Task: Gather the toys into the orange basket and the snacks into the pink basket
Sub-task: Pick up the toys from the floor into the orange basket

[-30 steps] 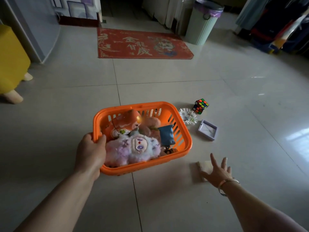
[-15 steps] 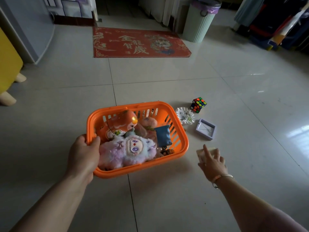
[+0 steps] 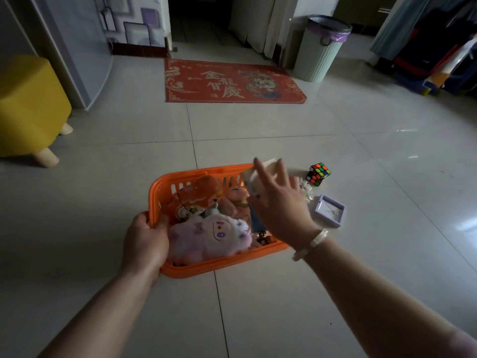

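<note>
Centre frame: orange basket (image 3: 180, 271) on the tiled floor (image 3: 129, 177), gripped at its lower-left rim by the left hand (image 3: 144, 241). The right hand (image 3: 280, 202) holds a pale flat box (image 3: 260, 174) above the basket's upper-right corner, over the plush toys (image 3: 211, 236). Right of the basket lie a puzzle cube (image 3: 318, 173) and a small open frame box (image 3: 330, 210). Bare tiles extend right and below; red mat (image 3: 232, 81), bin (image 3: 322, 47) at top, yellow stool (image 3: 28, 107) far left.

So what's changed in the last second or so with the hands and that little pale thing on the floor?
The right hand took hold of the pale flat box that lay on the floor near the basket's right side, lifted it and carried it left, over the orange basket. The left hand stayed gripping the basket's near-left rim. The puzzle cube and the white frame box stayed on the floor.
</note>
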{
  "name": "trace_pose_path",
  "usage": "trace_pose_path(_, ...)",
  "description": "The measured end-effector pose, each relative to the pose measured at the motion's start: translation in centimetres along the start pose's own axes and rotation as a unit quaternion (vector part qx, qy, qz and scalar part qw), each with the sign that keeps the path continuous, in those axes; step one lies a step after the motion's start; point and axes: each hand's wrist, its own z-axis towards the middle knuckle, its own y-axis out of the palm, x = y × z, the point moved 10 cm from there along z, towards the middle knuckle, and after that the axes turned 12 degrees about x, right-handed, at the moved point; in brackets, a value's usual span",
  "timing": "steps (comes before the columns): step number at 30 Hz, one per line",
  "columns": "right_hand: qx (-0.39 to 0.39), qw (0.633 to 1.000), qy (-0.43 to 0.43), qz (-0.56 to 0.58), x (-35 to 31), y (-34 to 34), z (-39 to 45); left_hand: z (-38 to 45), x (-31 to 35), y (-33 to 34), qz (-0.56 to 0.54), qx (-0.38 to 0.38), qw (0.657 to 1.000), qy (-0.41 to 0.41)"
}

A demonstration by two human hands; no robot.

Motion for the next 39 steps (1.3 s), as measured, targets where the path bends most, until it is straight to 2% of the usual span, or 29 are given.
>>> trace_pose_path(4,-0.046,0.998,0.014,-0.049,-1.2,4.3,-0.4,-0.4,0.2,0.1,-0.001,0.007,1.000,0.000)
trace_pose_path(11,-0.179,0.979,0.090,-0.021,2.5,10.8,-1.0,-1.6,0.4,2.6,0.011,0.007,1.000,-0.002)
trace_pose_path(13,-0.182,0.979,0.093,-0.011,3.7,11.3,-1.1,-1.9,0.3,3.6,0.014,0.001,1.000,-0.005)
trace_pose_path(14,-0.165,0.983,0.080,-0.014,4.0,10.6,-0.9,-1.9,0.2,4.2,0.015,-0.003,1.000,-0.010)
trace_pose_path(17,-0.044,0.999,0.023,-0.011,4.8,6.0,0.8,-2.1,0.0,5.7,0.011,-0.011,1.000,-0.022)
trace_pose_path(21,0.141,0.981,0.120,0.055,11.8,-0.5,3.0,-1.9,0.5,8.0,0.010,-0.007,1.000,-0.018)
trace_pose_path(23,0.177,0.959,0.210,0.068,17.5,-0.3,2.8,-1.9,0.9,9.0,0.010,0.001,1.000,-0.013)
trace_pose_path(26,0.137,0.918,0.364,0.080,25.9,4.6,0.5,-1.8,1.3,10.5,0.005,0.016,1.000,-0.005)
trace_pose_path(29,0.048,0.893,0.441,0.069,29.9,10.8,-1.9,-1.6,1.5,11.8,-0.004,0.027,1.000,-0.011)
trace_pose_path(33,-0.062,0.871,0.485,0.042,32.4,16.1,-3.5,-1.3,1.7,13.2,0.005,0.041,0.999,-0.012)
trace_pose_path(39,-0.082,0.869,0.488,0.026,34.2,18.7,-2.3,-1.1,1.9,13.6,0.006,0.042,0.999,-0.013)
